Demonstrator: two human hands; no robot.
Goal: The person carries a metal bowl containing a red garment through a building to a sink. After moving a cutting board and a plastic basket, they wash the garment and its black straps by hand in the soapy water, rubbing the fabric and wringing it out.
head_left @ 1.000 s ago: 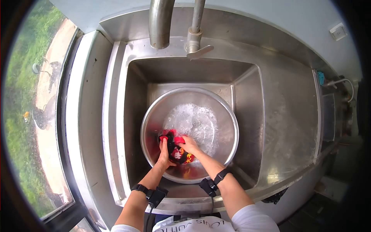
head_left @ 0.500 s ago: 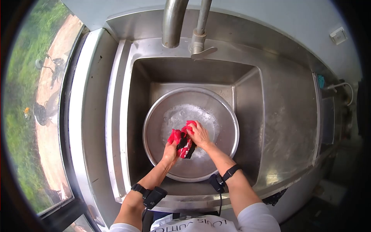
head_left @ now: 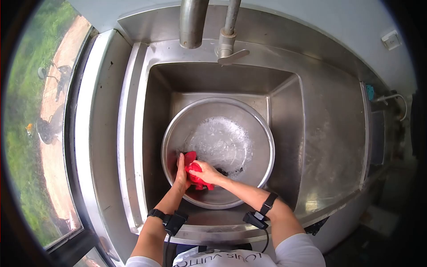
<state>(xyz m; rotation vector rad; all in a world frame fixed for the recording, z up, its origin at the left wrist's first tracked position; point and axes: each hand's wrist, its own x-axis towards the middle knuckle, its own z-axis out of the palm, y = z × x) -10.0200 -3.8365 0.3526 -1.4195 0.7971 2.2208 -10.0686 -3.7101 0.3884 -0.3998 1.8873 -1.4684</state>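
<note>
A wet red cloth with black parts [head_left: 201, 181] is bunched up at the lower left inside a round metal basin [head_left: 270, 133]. My left hand [head_left: 180, 174] grips its left side near the basin wall, with the fingers pointing up. From the right, my right hand [head_left: 207, 173] is closed around the red fabric, pressed close to the left hand. Some dark fabric shows under and to the right of my right hand. Shallow, bubbly water [head_left: 222, 140] covers the basin's bottom. The cloth's exact kind cannot be made out.
The basin stands in a stainless steel sink [head_left: 284, 115]. Above its back edge are a thick metal pipe [head_left: 192, 26] and a tap with a lever [head_left: 232, 57]. A steel counter [head_left: 333, 129] extends to the right. A window [head_left: 40, 111] lies on the left.
Both hands have moved left and slightly down with the cloth, toward the basin's lower left wall. The cloth is bunched differently, and the water looks more stirred up.
</note>
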